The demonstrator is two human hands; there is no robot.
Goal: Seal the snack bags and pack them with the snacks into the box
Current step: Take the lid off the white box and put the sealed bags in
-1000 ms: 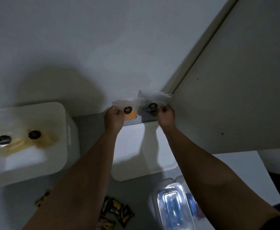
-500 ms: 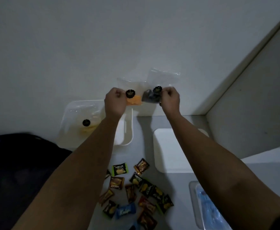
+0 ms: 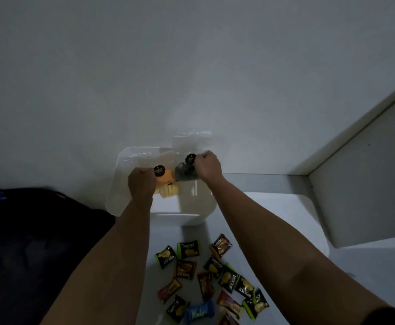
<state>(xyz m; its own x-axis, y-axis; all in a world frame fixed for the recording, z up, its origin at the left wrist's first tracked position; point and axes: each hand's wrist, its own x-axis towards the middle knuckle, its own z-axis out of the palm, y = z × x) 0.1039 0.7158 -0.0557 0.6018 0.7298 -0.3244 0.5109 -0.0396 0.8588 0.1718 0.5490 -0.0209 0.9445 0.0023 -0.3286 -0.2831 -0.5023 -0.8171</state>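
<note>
Both hands over the open white box: left hand pinches orange snack bag, right hand pinches dark snack bag just beside it; wrapped snacks on table below

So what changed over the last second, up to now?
Both hands, left and right, carried the clear orange-snack bag and clear dark-snack bag leftward to above the translucent white plastic box. Both grips unchanged; wrapped candies stayed on the table.

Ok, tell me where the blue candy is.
The blue candy lies at the bottom centre of the head view, on the table among the loose wrapped snacks, between the forearms.
</note>
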